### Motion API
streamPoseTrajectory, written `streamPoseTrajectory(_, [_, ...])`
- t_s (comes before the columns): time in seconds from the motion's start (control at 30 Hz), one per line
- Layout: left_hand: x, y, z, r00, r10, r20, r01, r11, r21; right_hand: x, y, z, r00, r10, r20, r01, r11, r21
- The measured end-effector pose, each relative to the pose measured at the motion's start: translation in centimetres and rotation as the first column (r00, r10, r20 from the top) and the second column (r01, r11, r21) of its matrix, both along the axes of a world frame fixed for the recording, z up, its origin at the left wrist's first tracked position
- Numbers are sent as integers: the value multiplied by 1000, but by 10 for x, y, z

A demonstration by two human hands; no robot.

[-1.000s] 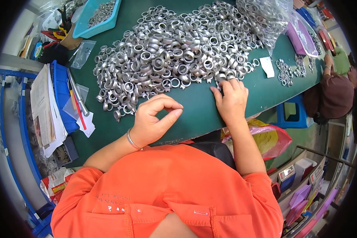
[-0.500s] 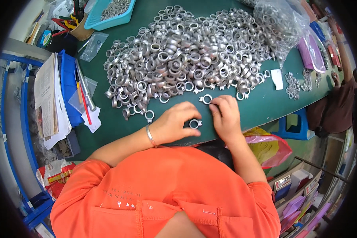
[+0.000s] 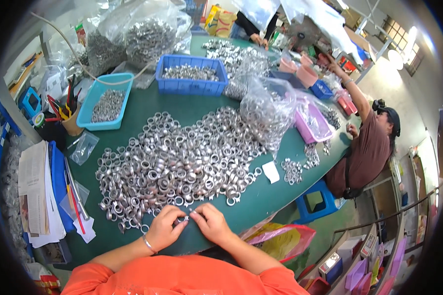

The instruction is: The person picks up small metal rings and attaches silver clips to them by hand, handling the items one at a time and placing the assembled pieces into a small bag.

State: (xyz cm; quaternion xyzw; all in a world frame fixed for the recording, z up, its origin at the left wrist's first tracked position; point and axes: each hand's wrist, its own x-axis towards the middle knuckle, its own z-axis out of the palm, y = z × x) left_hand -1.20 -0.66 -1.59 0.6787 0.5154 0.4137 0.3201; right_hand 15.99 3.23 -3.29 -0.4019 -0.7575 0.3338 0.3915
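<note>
A wide heap of silver metal rings (image 3: 177, 157), each with a small lug, covers the middle of the green table (image 3: 275, 201). At the near edge of the heap, my left hand (image 3: 165, 230) pinches one small metal ring (image 3: 185, 218) between thumb and fingers. My right hand (image 3: 210, 223) is close beside it, its thumb and fingers pressed together near that ring. Whatever my right fingertips hold, if anything, is too small to make out.
Beyond the heap stand a turquoise basket (image 3: 105, 103) and a blue bin (image 3: 192, 74) of metal parts. A clear bag (image 3: 266, 115) of rings borders it on the right. Papers (image 3: 34, 182) and pens lie left. A co-worker in brown (image 3: 362, 162) sits at right.
The view has tilted up and shows more of the far table. My left hand has closed on a ring, and both hands have come together.
</note>
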Motion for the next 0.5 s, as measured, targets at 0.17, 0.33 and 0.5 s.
streamPoseTrajectory(0.17, [-13, 3, -9, 916, 133, 378, 38, 910, -413, -20, -3, 5, 985, 98, -141, -114, 987, -110])
streamPoseTrajectory(0.33, [-16, 7, -8, 847, 137, 514, 189, 826, -531, -23, -4, -2, 980, 77, -183, -96, 991, -97])
streamPoseTrajectory(0.5, [-21, -1, -12, 836, 42, 548, 218, 890, -401, -25, -1, -1, 978, 198, -63, -202, 976, -81])
